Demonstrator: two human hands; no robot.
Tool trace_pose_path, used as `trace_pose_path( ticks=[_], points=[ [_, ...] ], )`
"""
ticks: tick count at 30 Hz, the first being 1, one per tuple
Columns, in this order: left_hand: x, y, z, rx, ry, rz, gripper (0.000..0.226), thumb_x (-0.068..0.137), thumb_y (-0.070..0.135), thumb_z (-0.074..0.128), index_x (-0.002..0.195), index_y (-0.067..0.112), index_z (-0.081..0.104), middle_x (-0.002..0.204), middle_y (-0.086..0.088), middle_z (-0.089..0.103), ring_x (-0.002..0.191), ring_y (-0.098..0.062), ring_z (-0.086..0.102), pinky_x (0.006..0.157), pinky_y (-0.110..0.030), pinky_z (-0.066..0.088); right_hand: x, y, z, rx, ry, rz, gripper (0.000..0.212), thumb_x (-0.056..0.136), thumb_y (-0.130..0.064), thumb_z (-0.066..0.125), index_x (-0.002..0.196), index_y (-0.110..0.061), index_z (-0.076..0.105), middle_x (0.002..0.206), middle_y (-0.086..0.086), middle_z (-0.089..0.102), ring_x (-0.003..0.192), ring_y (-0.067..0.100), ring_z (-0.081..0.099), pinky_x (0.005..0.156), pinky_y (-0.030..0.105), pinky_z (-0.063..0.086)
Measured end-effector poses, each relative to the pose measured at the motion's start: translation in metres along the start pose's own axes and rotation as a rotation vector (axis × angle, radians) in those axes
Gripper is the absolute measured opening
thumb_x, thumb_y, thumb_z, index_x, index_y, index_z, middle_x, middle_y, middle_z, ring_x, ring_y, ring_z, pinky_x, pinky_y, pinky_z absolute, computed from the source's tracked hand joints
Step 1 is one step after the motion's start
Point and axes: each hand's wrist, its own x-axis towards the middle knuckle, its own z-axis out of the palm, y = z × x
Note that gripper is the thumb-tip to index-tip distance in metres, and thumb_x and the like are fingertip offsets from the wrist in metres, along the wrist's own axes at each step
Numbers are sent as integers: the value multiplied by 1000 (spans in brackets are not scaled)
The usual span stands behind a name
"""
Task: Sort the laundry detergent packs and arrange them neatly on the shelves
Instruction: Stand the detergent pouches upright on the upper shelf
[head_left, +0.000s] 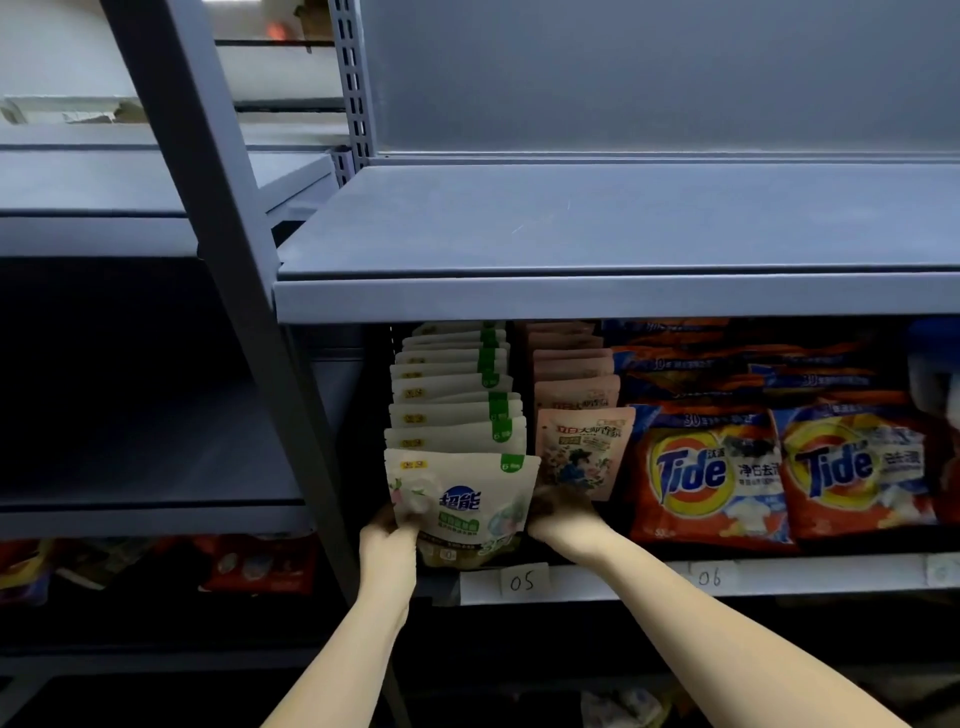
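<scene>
You're gripping the front cream-and-green detergent pouch (462, 501) with left hand (387, 540) and right hand (558, 517), fingers curled on its edges; the middle grey shelf (779, 577) is looking mostly sorted (loose red packs (260, 564) lower left still waiting).

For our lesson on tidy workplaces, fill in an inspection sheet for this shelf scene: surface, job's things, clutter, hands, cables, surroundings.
Surface: grey metal shelf with tags 05 and 06.
Job's things: row of white-green packs, pink packs beside them, orange Tide bags at right.
Clutter: loose packs piled on the lower left shelf.
Hands: left hand and right hand hold the front white-green pack by its sides.
Cables: nothing seen.
Surroundings: bare upper shelf.
</scene>
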Motion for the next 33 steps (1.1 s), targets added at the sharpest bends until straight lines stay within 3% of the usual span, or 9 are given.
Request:
trace_pose_path(
  ticks=[4, 7, 10, 13, 19, 24, 30, 33],
  points=[
    [0, -11, -3, 65, -54, -32, 28, 86, 2, 59, 93, 28, 64, 82, 8, 70, 82, -13, 63, 70, -27, 50, -7, -1, 5, 133, -219, -17, 49, 77, 0, 69, 124, -8, 58, 127, 9, 60, 112, 22, 58, 96, 31, 48],
    [3, -18, -6, 262, -101, -63, 39, 79, 0, 64, 113, 20, 59, 104, -6, 68, 100, -26, 61, 82, -31, 49, -6, 2, 13, 168, -150, -28, 53, 78, -2, 72, 128, -4, 56, 132, 10, 57, 120, 25, 54, 105, 35, 41],
    [4, -19, -8, 644, -122, 23, 60, 75, 23, 73, 128, 21, 47, 113, -4, 65, 105, -27, 60, 80, -27, 47, -1, 6, 16, 124, -74, -58, 49, 80, -5, 69, 127, -9, 58, 130, 9, 59, 118, 25, 56, 103, 37, 43],
    [5, -17, -8, 892, -117, 122, 70, 75, 40, 71, 133, 18, 38, 114, -4, 65, 107, -29, 60, 90, -37, 49, 3, 9, 20, 126, -20, -50, 44, 80, -8, 68, 124, -11, 61, 126, 8, 63, 114, 25, 58, 101, 39, 45],
    [15, -22, -7, 802, -159, 190, 90, 74, 39, 77, 144, 20, 24, 128, -8, 56, 113, -29, 57, 80, -26, 47, 14, 8, 27, 130, 60, 25, 41, 82, -21, 69, 121, -14, 63, 122, 7, 65, 111, 28, 60, 97, 42, 48],
    [21, -24, 4, 723, -129, 209, 70, 81, 23, 70, 140, 25, 31, 128, -1, 54, 115, -20, 55, 86, -27, 47, 23, 5, 32, 142, 98, 66, 37, 85, -27, 66, 120, -15, 62, 120, 6, 65, 108, 26, 61, 96, 38, 49],
    [20, -23, 5, 884, -100, 221, 64, 84, 31, 68, 137, 16, 36, 131, -4, 49, 122, -22, 48, 96, -37, 46, 24, 7, 31, 161, 114, 43, 40, 82, -24, 68, 121, -20, 60, 122, 2, 65, 109, 23, 61, 96, 36, 49],
    [18, -23, 5, 871, -77, 188, 62, 83, 31, 68, 134, 15, 38, 127, -4, 51, 119, -22, 50, 89, -40, 50, 21, 7, 31, 142, 125, 36, 40, 82, -22, 68, 121, -21, 60, 123, 1, 64, 110, 23, 61, 94, 33, 49]
  ],
)
